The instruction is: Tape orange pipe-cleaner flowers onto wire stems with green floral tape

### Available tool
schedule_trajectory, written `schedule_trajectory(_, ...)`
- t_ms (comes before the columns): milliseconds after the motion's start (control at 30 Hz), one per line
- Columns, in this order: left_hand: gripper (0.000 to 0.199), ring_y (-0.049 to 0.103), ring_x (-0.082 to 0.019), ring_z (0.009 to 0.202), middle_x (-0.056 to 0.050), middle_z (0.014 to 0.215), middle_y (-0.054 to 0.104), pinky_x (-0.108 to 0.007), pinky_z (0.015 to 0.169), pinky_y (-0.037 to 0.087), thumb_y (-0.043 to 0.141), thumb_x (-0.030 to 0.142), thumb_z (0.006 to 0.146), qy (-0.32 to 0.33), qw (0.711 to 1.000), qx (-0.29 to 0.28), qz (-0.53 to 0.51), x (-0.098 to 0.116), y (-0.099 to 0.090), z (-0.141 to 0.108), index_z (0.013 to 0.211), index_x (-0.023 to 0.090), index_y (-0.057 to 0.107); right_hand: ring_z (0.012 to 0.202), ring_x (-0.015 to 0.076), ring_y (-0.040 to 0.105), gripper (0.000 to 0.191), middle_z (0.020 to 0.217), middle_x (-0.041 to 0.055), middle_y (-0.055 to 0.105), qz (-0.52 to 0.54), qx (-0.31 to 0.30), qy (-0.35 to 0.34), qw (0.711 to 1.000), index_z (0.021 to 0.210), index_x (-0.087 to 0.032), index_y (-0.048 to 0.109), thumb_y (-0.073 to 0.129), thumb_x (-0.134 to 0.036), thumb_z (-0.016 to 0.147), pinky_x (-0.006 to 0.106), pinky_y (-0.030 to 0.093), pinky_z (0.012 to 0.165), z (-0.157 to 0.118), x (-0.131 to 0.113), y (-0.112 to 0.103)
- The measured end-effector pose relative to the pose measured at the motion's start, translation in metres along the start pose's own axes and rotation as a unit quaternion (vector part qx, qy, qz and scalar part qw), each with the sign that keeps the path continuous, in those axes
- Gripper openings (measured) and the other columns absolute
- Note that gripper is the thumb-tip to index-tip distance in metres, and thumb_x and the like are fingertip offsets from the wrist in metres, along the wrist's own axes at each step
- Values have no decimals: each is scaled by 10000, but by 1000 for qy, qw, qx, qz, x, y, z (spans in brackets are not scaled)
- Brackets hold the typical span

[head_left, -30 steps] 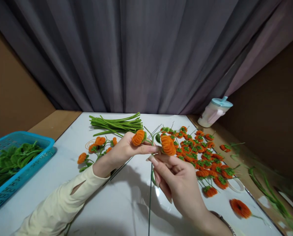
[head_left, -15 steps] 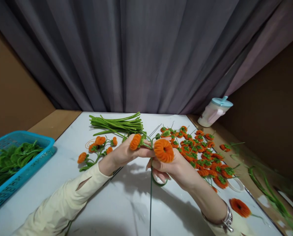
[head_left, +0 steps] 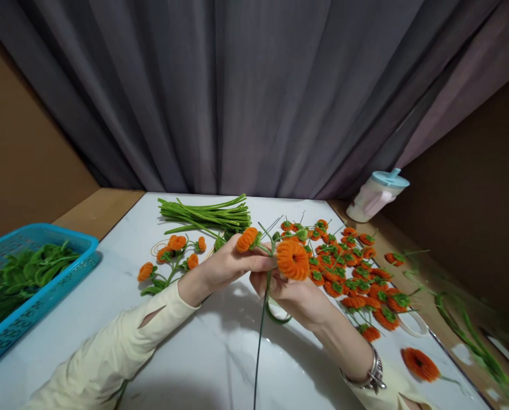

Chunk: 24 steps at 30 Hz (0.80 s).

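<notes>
Between my two hands is a fuzzy orange flower stem, with one round bloom (head_left: 293,259) facing me and a smaller bloom (head_left: 246,239) to its left. My left hand (head_left: 231,263) is closed, pinching the green stem near the branching point. Just below, my right hand (head_left: 295,296) is closed with its fingers around the same stem. A long thin dark green wire (head_left: 259,341) runs down from the grip toward me. Under my right hand shows part of a roll of green tape (head_left: 279,320); whether a finger holds it cannot be made out.
Green pipe-cleaner stems (head_left: 203,215) lie at the back, with a finished flower spray (head_left: 175,245) before them. Many orange blooms (head_left: 357,273) cover the right side. A blue basket (head_left: 93,250) of leaves stands left, a lidded cup (head_left: 372,199) back right, a lone bloom (head_left: 420,364) front right.
Both hands and the flower stem have shifted slightly right in view. My right hand's fingers have curled in around the stem, and the lower wire now slants to the left.
</notes>
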<state>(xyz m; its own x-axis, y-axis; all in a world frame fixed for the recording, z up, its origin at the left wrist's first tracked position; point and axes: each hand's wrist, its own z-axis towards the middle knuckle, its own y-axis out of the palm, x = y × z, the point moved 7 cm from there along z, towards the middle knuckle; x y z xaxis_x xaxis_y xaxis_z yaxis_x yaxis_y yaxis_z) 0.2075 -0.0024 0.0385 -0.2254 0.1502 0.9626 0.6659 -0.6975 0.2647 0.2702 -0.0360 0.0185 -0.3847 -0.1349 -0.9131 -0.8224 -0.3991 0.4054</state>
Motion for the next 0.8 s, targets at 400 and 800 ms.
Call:
schedule_trajectory(400, 306, 593, -132, 607, -18, 628, 632, -269, 646, 489, 518, 399, 881, 59, 980, 6, 188, 3, -4, -7, 767, 141, 636, 652, 178, 479, 273, 642, 22, 545, -28, 59, 8, 998, 615, -202, 647, 809, -421, 597, 321, 414, 676, 2, 13, -22)
schedule_trajectory(800, 245, 596, -275, 1079, -112, 1106, 689, -418, 875, 433, 467, 163, 869, 191, 553, 94, 805, 4, -125, -109, 1019, 156, 660, 604, 153, 468, 331, 555, 0, 510, 37, 27, 13, 999, 518, -170, 607, 815, -411, 606, 283, 359, 602, 22, 43, -40)
